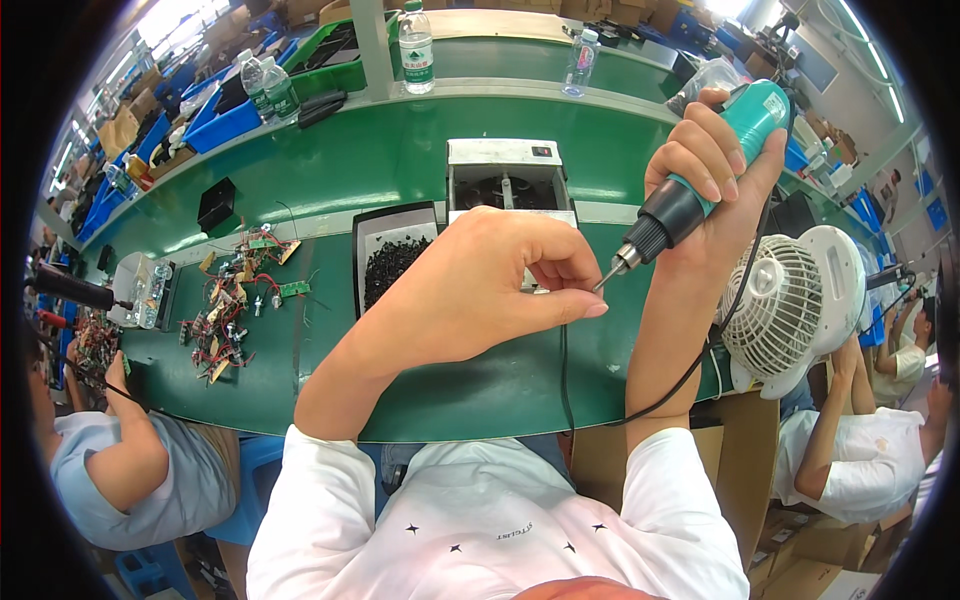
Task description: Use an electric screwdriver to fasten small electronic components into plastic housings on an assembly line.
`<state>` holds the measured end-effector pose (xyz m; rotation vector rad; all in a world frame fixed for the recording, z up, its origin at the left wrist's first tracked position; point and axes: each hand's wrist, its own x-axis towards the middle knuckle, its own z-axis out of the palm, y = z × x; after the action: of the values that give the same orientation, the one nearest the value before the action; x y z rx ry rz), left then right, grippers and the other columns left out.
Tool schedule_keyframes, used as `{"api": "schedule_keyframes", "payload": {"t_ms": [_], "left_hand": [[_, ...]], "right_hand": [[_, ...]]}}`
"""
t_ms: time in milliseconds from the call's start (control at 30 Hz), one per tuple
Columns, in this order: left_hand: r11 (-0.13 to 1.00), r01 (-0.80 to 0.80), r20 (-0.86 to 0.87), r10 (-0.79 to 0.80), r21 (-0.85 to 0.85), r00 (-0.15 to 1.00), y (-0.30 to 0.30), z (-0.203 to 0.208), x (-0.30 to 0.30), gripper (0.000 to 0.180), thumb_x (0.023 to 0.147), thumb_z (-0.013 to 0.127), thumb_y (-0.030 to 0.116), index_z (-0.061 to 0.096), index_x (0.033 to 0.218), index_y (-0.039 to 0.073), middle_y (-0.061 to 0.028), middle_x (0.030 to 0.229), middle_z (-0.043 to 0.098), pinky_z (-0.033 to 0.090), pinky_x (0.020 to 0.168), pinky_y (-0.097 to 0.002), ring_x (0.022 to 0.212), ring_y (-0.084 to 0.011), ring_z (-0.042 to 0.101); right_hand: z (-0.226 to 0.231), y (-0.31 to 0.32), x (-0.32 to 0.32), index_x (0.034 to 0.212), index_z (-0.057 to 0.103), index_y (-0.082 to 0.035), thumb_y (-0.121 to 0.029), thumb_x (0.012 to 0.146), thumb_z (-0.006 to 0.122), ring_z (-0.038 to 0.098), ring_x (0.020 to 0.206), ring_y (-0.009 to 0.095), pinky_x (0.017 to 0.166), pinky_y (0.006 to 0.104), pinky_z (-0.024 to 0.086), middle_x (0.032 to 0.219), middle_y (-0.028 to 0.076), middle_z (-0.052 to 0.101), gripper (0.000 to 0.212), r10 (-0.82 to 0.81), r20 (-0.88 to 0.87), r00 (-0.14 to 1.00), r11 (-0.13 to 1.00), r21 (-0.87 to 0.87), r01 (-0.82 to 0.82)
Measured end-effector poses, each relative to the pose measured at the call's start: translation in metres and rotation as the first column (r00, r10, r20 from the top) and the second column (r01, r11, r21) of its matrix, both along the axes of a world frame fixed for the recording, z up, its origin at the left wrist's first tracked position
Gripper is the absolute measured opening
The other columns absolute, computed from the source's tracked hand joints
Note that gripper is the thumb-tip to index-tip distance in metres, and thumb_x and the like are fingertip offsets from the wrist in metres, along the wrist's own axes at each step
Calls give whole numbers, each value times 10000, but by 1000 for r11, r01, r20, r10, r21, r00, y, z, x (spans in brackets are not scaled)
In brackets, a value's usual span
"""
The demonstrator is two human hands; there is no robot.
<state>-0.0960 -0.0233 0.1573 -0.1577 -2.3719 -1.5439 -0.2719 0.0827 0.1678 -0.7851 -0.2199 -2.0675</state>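
My right hand is wrapped round a teal and black electric screwdriver, raised and tilted so its bit points down to the left. At the bit's tip, my left hand has its thumb and index finger closed together; whatever sits between them is too small or hidden to make out. Behind the left hand, a black tray holds a heap of small black pieces, partly covered by the wrist. A white box-shaped machine with an open front stands beyond, its lower part hidden by my hand.
A white fan stands at the right; the black cord hangs beside my right forearm. Left lie wired circuit boards and a black box. Bottles line the back shelf. Co-workers sit on both sides.
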Motion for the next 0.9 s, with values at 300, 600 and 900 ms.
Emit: {"api": "schedule_keyframes", "payload": {"t_ms": [300,600,900], "left_hand": [[684,211,150,-148,-698,978,-16,16,23,309,705,720,180,596,960,57,-68,780,600,457,660,-307,692,-240,562],[610,305,130,-315,-731,940,-24,-5,4,265,769,672,208,581,962,50,-96,863,614,460,728,-370,776,-282,580],[747,-8,87,88,-665,992,-27,2,-1,185,856,576,204,580,970,58,-98,871,630,459,701,-380,799,-303,594]], "right_hand": [[24,18,75,995,469,-38,-554,928,427,312,305,106,282,240,235,493,27,463,522,-163,-372,914,977,67,201],[12,22,89,1021,466,-20,-588,922,405,300,292,93,289,233,276,487,32,464,580,55,-411,910,995,99,-16],[-19,-2,40,1166,406,-62,-692,876,320,374,328,103,282,234,293,512,31,445,699,275,-255,927,956,174,-235]]}}
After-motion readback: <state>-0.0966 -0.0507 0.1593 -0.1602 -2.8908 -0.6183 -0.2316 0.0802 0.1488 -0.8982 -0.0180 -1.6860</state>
